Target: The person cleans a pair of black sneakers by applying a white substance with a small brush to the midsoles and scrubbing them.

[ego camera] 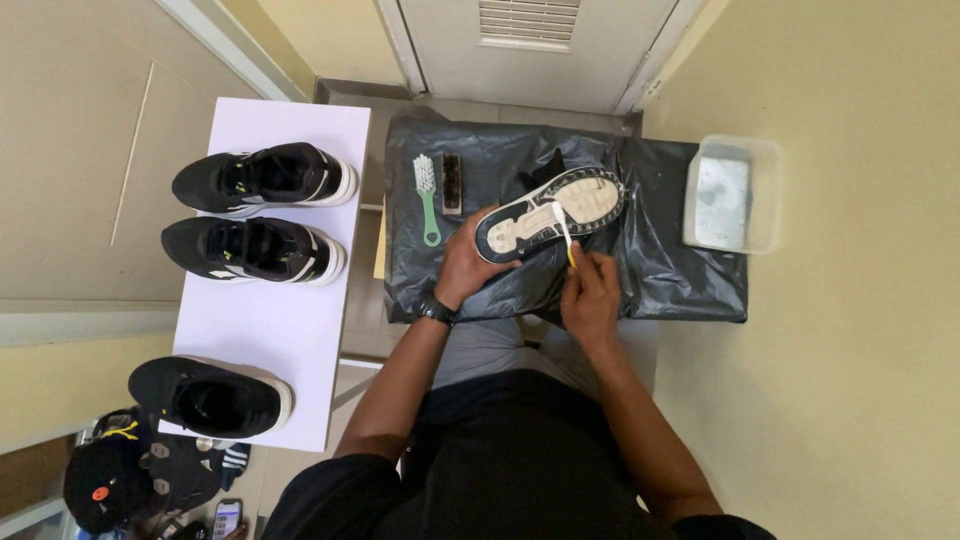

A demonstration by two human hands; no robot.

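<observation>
My left hand [462,268] grips a black sneaker [550,212] turned sole up, its pale grey sole facing me, over a surface covered in black plastic sheeting [680,260]. A toothbrush [565,235] with a white and yellow handle is pinched in my right hand [590,295], and its head rests on the middle of the sole. A black watch sits on my left wrist.
A green-handled scrub brush [427,195] and a dark brush [452,184] lie on the sheeting at left. A clear tub of soapy water [730,195] stands at right. Three black sneakers [262,178] sit on a white table [270,310] at left. Bags lie on the floor lower left.
</observation>
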